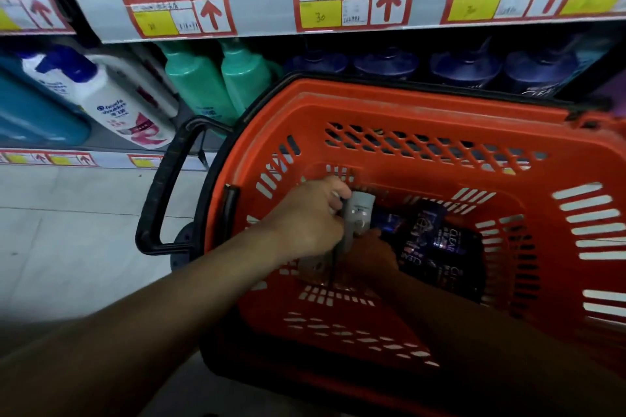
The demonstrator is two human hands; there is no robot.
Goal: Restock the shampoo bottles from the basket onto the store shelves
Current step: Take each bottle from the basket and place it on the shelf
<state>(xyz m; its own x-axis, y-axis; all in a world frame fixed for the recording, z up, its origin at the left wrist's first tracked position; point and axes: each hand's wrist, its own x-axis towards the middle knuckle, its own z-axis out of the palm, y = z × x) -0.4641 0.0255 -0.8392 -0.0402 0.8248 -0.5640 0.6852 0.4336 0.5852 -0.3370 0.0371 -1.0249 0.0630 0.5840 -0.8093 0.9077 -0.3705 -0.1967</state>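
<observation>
Both arms reach down into the orange basket (389, 105), and the left hand (305, 217) is curled tight round the grey-capped top of a dark shampoo bottle (360, 213) lying near the basket floor. Just right of it and a touch lower, the right hand (371, 252) sits in shadow against the same bottle; whether its fingers grip or only rest there, I cannot tell. Directly right of both hands, more dark purple bottles (440, 247) lie on their sides in the bottom of the basket, labels up, packed close together. Left of the left hand, outside the basket wall, the black handle (162, 193) loops out over the pale tiled floor (67, 230). Beyond the hands, past the far rim, the lower shelf shows a row of dark blue bottles (467, 68) standing side by side. Up and to the left of them, two green bottles (216, 78) stand upright, then a white bottle with a blue cap (111, 101). Above them all runs a shelf edge (264, 7) carrying red-framed price tags (352, 3) with yellow panels and red arrows.
</observation>
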